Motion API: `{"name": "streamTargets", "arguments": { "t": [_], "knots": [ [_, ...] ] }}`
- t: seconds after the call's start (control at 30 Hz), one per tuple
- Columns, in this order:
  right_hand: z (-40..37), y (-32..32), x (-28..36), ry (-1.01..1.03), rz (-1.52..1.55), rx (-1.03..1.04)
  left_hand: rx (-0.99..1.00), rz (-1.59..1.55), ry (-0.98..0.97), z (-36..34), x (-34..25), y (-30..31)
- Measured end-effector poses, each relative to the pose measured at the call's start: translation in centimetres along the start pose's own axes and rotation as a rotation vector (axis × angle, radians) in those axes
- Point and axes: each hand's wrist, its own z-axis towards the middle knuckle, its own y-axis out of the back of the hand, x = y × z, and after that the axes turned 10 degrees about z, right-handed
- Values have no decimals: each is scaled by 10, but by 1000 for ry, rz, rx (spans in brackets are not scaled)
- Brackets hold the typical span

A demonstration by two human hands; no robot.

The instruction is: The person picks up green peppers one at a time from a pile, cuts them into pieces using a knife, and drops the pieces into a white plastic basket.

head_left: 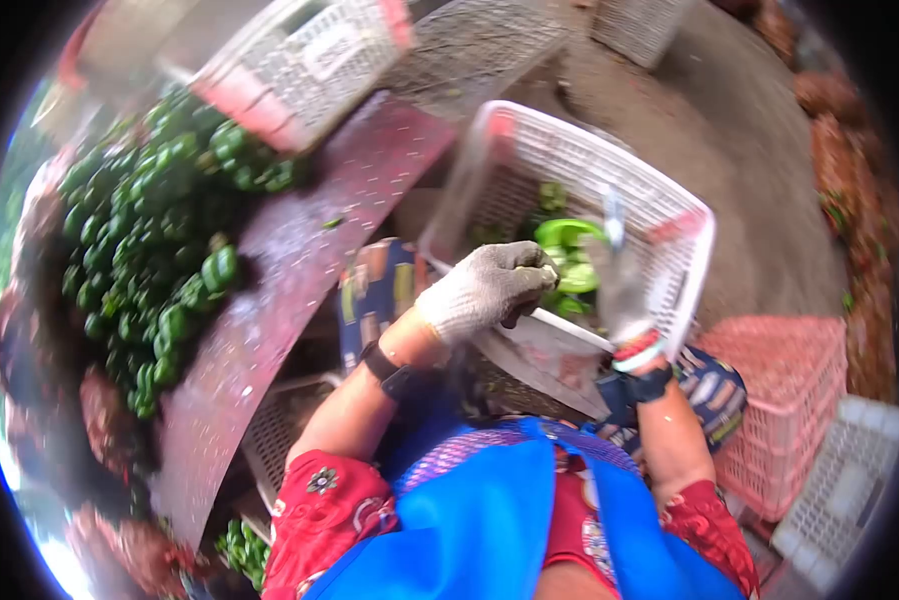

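My left hand, in a pale knit glove, is closed with its fingers curled at the near edge of a white plastic crate. A small pale bit shows at its fingertips; I cannot tell what it holds. Inside the crate, my gloved right hand is smeared by motion, its fingers blurred. A narrow light-blue object sticks up beside those fingers. Between the two hands is a bright green, hollow-looking piece, with darker green pieces behind it in the crate.
A heap of dark green peppers lies on the left, beside a wet reddish board. Another white crate stands at its far end. To my right are stacked pink crates and a grey crate. Reddish sacks line the far right.
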Motion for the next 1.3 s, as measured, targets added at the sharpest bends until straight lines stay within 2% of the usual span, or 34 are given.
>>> {"name": "streamTargets", "arguments": {
  "t": [0.03, 0.07, 0.1, 0.13, 0.17, 0.2, 0.23, 0.27, 0.3, 0.33, 0.43, 0.5, 0.57, 0.67, 0.7, 0.77, 0.8, 0.87, 0.9, 0.97, 1.0, 1.03, 1.1, 1.17, 1.23, 1.3],
  "knots": [
    [4, 3, 0, -109, 32, -31, -24, -29, 45, -22, -8, 14],
    [6, 6, 3, -93, -94, -15, -87, 65, -27, -46, 6, 31],
    [8, 11, 3, -151, -367, -44, -155, 23, -51, -73, 31, 47],
    [12, 21, -7, -187, -617, -21, -223, 51, 329, -109, 15, 64],
    [12, 29, -24, -160, -686, -12, -308, 207, 462, -133, 36, 79],
    [14, 36, -36, -271, -571, -27, -312, 459, 607, -153, 59, 91],
    [14, 36, -43, -383, -459, -42, -209, 830, 681, -175, 69, 105],
    [10, 30, -27, -480, -300, -33, -185, 948, 705, -190, 89, 117],
    [6, 24, -10, -574, -147, -20, -341, 954, 668, -199, 119, 135],
    [4, 23, -19, -530, -36, -35, -492, 956, 629, -205, 150, 154],
    [2, 16, -15, -610, 43, -77, -1007, 673, 852, -177, 188, 220],
    [2, 13, -10, -622, 30, -63, -1106, 704, 974, -162, 236, 266],
    [5, 13, -15, -620, 11, -57, -952, 669, 1032, -149, 219, 273],
    [6, 3, -10, -624, 48, -65, -987, 598, 888, -131, 211, 264],
    [7, 2, -15, -615, 72, -55, -935, 535, 816, -118, 232, 268],
    [7, 1, -24, -597, 115, -45, -1073, 869, 674, -109, 237, 240],
    [6, 0, -24, -606, 120, -47, -1077, 762, 664, -105, 233, 231],
    [6, -5, -14, -545, 157, 9, -1093, 28, 313, -96, 213, 208],
    [7, -5, -13, -518, 192, 34, -1040, -335, 131, -88, 199, 196],
    [4, -9, -4, -400, 259, 108, -783, -558, -50, -70, 130, 161],
    [3, -9, 13, -415, 288, 165, -617, -678, -206, -57, 105, 142],
    [0, -10, 29, -431, 317, 217, -462, -810, -247, -45, 78, 122],
    [-8, -11, 41, -403, 329, 267, -280, -933, -249, -12, 40, 84],
    [-14, -15, 45, -271, 353, 257, -183, -904, -195, 15, 18, 42],
    [-16, -10, 47, -185, 249, 264, -131, -771, -106, 40, 18, 7],
    [-18, 0, 39, -147, 148, 241, -222, 165, -151, 53, 31, -4]
  ]
}}
